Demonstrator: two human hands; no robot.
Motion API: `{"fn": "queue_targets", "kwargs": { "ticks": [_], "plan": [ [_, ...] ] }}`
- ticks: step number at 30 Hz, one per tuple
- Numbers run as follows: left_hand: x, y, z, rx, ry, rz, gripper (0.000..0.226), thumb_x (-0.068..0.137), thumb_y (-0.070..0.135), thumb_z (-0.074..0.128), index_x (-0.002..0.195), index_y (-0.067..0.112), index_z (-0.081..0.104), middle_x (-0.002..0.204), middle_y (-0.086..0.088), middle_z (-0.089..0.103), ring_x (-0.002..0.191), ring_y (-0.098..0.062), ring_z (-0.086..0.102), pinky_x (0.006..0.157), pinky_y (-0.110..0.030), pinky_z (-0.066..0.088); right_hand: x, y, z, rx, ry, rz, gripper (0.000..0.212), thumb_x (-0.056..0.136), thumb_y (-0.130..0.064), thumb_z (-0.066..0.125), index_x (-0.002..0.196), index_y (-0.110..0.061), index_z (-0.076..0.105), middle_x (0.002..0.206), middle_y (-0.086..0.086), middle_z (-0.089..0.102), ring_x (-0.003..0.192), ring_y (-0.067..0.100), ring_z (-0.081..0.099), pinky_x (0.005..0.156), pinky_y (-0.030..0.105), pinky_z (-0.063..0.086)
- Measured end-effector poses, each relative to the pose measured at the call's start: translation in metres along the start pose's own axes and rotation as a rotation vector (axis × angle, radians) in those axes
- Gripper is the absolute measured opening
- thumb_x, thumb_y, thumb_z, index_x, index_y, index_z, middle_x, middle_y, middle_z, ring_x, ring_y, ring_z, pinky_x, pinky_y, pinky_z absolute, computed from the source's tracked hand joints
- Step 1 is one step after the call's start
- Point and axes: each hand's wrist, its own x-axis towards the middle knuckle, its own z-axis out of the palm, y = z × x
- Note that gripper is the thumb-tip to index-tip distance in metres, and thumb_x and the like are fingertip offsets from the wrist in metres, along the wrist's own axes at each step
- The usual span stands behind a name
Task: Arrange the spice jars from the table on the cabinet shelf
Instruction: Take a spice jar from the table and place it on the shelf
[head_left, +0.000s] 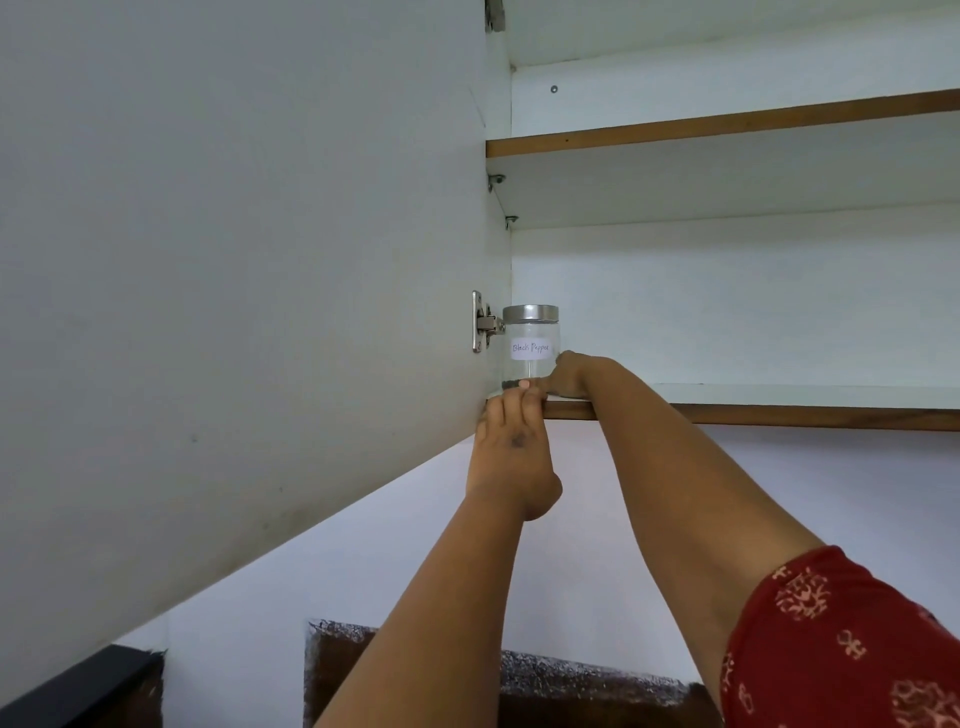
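A clear glass jar (531, 340) with a silver lid and a white "Black Pepper" label stands upright at the far left end of the cabinet's lower shelf (779, 415), beside the hinge. My right hand (569, 375) reaches over the shelf edge and holds the jar's base from the right, with the thumb lying across the front of it. Just below, my left hand (511, 452) is raised, and its extended fingertips touch the shelf's front edge under the jar. The jar's bottom is partly hidden by my fingers.
The open cabinet door (234, 286) hangs close on the left, with its metal hinge (483, 322) next to the jar. An upper shelf (727, 122) runs above. The white wall and a dark patterned panel (571, 680) lie below.
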Motion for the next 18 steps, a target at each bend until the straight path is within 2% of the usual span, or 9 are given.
{"fn": "queue_targets", "kwargs": {
  "ticks": [5, 8, 12, 14, 18],
  "plan": [
    [0.001, -0.001, 0.000, -0.014, 0.027, -0.002, 0.083, 0.078, 0.012, 0.055, 0.150, 0.008, 0.015, 0.145, -0.008, 0.027, 0.131, -0.027, 0.026, 0.117, -0.038, 0.024, 0.008, 0.002, 0.003, -0.025, -0.001, 0.022, 0.063, 0.091, -0.054, 0.054, 0.127, -0.002, 0.053, 0.115, 0.012, 0.059, 0.096, 0.025, 0.054, 0.089, 0.034, 0.042],
    [0.001, 0.000, 0.001, -0.016, 0.026, 0.000, 0.084, 0.077, 0.012, 0.055, 0.151, 0.008, 0.014, 0.144, -0.008, 0.027, 0.131, -0.027, 0.026, 0.117, -0.038, 0.024, 0.013, 0.003, 0.003, -0.022, -0.003, 0.018, 0.064, 0.090, -0.055, 0.055, 0.130, -0.004, 0.053, 0.123, 0.014, 0.059, 0.100, 0.026, 0.056, 0.094, 0.036, 0.043],
    [0.001, 0.000, 0.000, -0.011, 0.029, -0.001, 0.084, 0.077, 0.013, 0.055, 0.150, 0.009, 0.015, 0.144, -0.007, 0.027, 0.131, -0.026, 0.025, 0.117, -0.036, 0.023, 0.015, 0.003, 0.004, -0.036, -0.015, 0.008, 0.064, 0.090, -0.056, 0.053, 0.130, -0.006, 0.053, 0.125, 0.014, 0.059, 0.102, 0.026, 0.056, 0.097, 0.037, 0.044],
    [0.001, 0.000, 0.000, -0.014, 0.020, 0.000, 0.084, 0.077, 0.013, 0.056, 0.150, 0.009, 0.015, 0.144, -0.007, 0.027, 0.132, -0.026, 0.024, 0.117, -0.035, 0.022, 0.016, 0.004, 0.004, -0.052, -0.018, 0.006, 0.065, 0.090, -0.057, 0.052, 0.129, -0.006, 0.054, 0.124, 0.013, 0.060, 0.104, 0.027, 0.058, 0.097, 0.037, 0.045],
    [0.002, -0.001, -0.002, -0.006, 0.006, 0.005, 0.083, 0.078, 0.012, 0.056, 0.150, 0.009, 0.015, 0.144, -0.007, 0.027, 0.131, -0.026, 0.025, 0.116, -0.034, 0.023, 0.016, 0.004, 0.004, -0.065, -0.014, 0.010, 0.063, 0.092, -0.054, 0.052, 0.131, -0.005, 0.052, 0.128, 0.014, 0.058, 0.098, 0.025, 0.053, 0.090, 0.033, 0.041]
  ]
}}
